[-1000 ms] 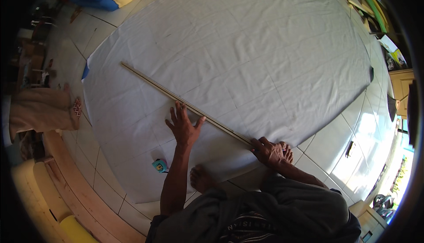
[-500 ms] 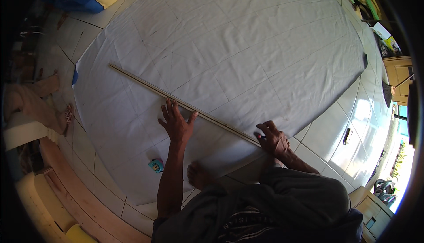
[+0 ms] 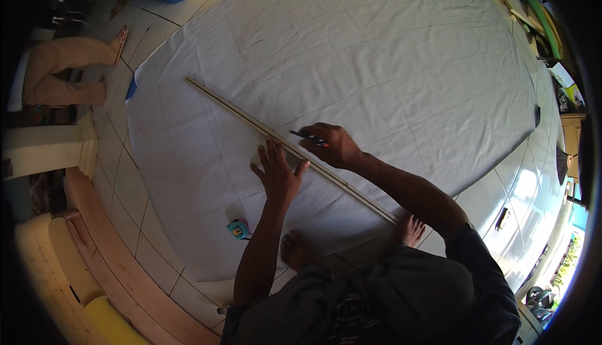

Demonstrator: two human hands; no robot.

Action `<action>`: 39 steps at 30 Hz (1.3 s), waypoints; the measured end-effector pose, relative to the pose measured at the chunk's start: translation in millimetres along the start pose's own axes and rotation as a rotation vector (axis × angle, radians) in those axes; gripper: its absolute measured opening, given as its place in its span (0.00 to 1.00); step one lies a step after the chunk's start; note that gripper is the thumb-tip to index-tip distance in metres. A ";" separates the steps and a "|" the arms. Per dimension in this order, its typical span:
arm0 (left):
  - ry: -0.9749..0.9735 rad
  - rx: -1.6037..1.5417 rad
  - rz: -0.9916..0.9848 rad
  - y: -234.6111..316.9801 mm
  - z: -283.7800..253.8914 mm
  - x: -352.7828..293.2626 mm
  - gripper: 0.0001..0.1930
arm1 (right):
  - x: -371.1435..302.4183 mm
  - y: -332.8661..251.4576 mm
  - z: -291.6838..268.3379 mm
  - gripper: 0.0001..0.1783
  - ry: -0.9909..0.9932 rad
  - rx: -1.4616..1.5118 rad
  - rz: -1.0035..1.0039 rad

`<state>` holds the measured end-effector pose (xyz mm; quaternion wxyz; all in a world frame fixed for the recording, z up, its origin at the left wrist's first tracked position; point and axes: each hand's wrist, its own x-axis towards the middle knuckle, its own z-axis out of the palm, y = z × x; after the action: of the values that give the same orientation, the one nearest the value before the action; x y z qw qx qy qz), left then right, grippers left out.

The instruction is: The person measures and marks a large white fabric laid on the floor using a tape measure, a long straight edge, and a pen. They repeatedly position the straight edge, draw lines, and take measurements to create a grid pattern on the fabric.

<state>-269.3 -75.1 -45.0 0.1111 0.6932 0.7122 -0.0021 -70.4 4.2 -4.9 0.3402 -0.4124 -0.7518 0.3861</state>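
A large pale cloth sheet (image 3: 376,81) with thin dark lines drawn on it is spread over the floor. Across its near part a long straight strip (image 3: 232,106) lies diagonally, its lower end beside my foot. My left hand (image 3: 280,172) presses on the strip with spread fingers, the tips along its edge. Just above the strip, my right hand (image 3: 335,145) grips a dark pen (image 3: 308,138) whose tip points left, close over the cloth. A teal tape measure (image 3: 238,229) rests on the cloth beside my left forearm.
My bare feet are at the sheet's near edge. At the left, another person's legs (image 3: 69,63) stand beside a pale pedestal (image 3: 44,150). A curved wooden edge (image 3: 113,251) borders the lower left. White floor tiles (image 3: 520,175) show on the right, with long boards (image 3: 514,6) at the far right.
My right hand, with the pen, has moved from the strip's lower end up and left to near its middle. My left hand stays on the strip. The other person's legs have shifted.
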 end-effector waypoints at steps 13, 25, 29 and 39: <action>-0.062 0.020 -0.028 -2.1 2.8 1.0 0.51 | 6.6 12.5 46.5 0.18 -0.196 -0.164 -0.067; 0.013 0.011 -0.009 0.1 3.1 -1.9 0.53 | -223.2 -55.8 -117.1 0.07 -0.202 -0.211 0.148; 0.051 -0.096 0.072 -11.5 -1.4 -1.0 0.47 | -234.1 -69.6 -116.6 0.18 0.056 -0.276 0.327; 0.018 0.054 0.618 -84.7 -39.9 31.3 0.23 | -160.2 -74.2 -125.4 0.18 0.202 -0.309 0.211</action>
<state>-359.5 -41.3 -23.9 0.0818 0.8795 0.4684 0.0190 75.8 -126.5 87.1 0.3044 -0.5725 -0.7168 0.2566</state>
